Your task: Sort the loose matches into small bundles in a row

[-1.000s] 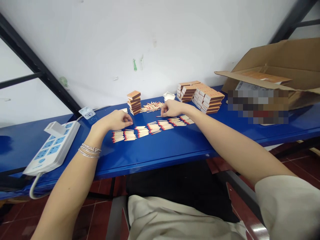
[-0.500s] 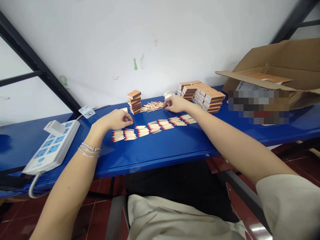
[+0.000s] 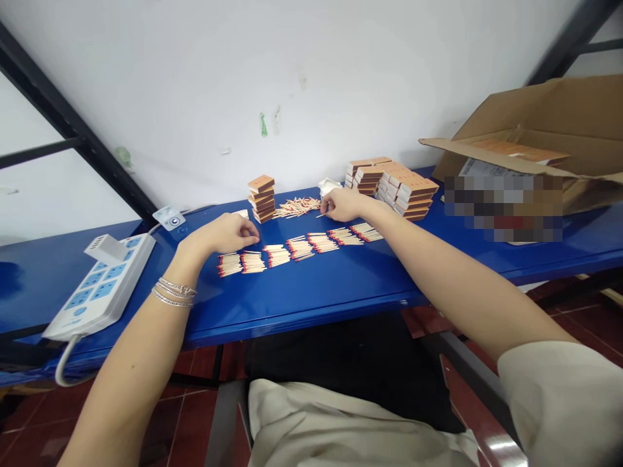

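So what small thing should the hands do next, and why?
Probably the right hand should lay its matchstick on the nearest bunch of matches, with the red head facing the same way as the others. It seems to be pinching that single stick beside the loose pile, and the bunches in the row look neatly lined up.

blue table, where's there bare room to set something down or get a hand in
There's a bare strip along the table's front edge, below the match rows, and a patch right of them, in front of the box stacks and carton. It's crowded at the back, around the loose matches and right hand.
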